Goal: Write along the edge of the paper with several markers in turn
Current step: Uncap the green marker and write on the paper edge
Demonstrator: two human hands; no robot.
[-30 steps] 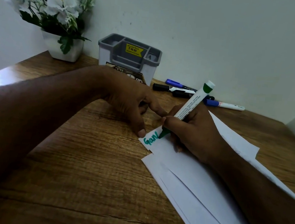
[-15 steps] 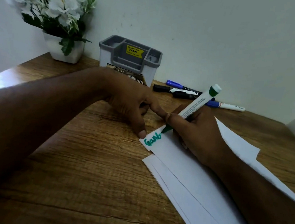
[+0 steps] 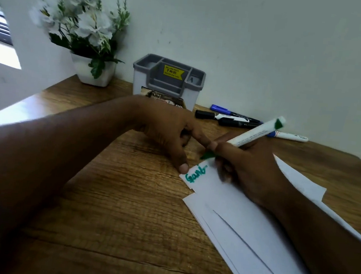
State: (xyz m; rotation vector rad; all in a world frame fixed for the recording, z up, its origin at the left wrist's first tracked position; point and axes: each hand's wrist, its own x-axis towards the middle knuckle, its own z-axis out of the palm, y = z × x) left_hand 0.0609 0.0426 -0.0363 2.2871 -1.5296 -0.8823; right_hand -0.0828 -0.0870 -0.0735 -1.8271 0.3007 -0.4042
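My right hand (image 3: pixel 248 167) grips a white marker with a green tip and cap end (image 3: pixel 255 132), its tip at the far short edge of the top sheet of paper (image 3: pixel 230 201). Green writing (image 3: pixel 194 174) runs along that edge. My left hand (image 3: pixel 169 131) holds the sheet's corner down, with the thumb tip on the corner and the forefinger stretched toward the marker tip. Spare markers lie by the wall: a blue one (image 3: pixel 221 109), a black one (image 3: pixel 233 119) and a white one with a blue cap (image 3: pixel 290 136).
The top sheet lies on a loose stack of white sheets (image 3: pixel 241 245) on the wooden desk (image 3: pixel 110 207). A grey desk organiser (image 3: pixel 168 79) and a white pot of white flowers (image 3: pixel 89 43) stand at the back by the wall.
The green writing has grown by about one letter and a short stroke toward the far corner. My right hand and the marker have shifted that way, with the marker tilted lower. My left hand stays put.
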